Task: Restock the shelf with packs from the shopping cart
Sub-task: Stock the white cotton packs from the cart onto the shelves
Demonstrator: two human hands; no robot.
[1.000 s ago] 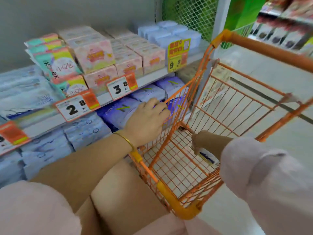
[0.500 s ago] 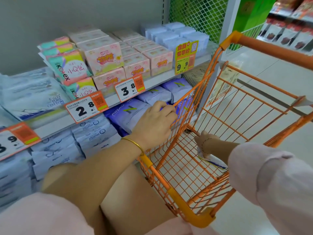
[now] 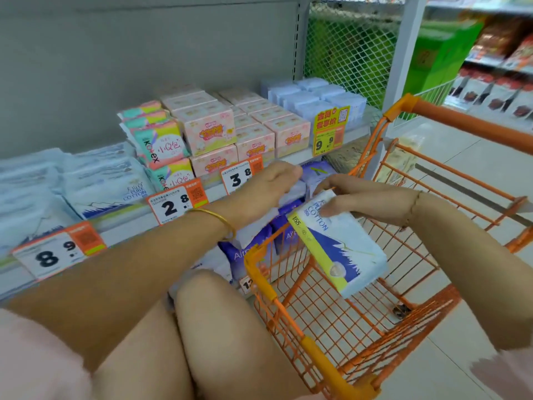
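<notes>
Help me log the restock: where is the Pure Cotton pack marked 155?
Head view, centre-right: the right hand grips the Pure Cotton pack over the orange cart, beside the left hand.

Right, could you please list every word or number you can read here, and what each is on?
"PURE COTTON", "155": white pack held by the right hand.
"kotex", "小Q包": teal packs.
"PURE COTTON": shelf packs.
"8 9", "2 8", "3 8", "9 9": price tags.
"Air": purple packs, cut off.
Tags' small print, pink boxes: blurred.
</notes>
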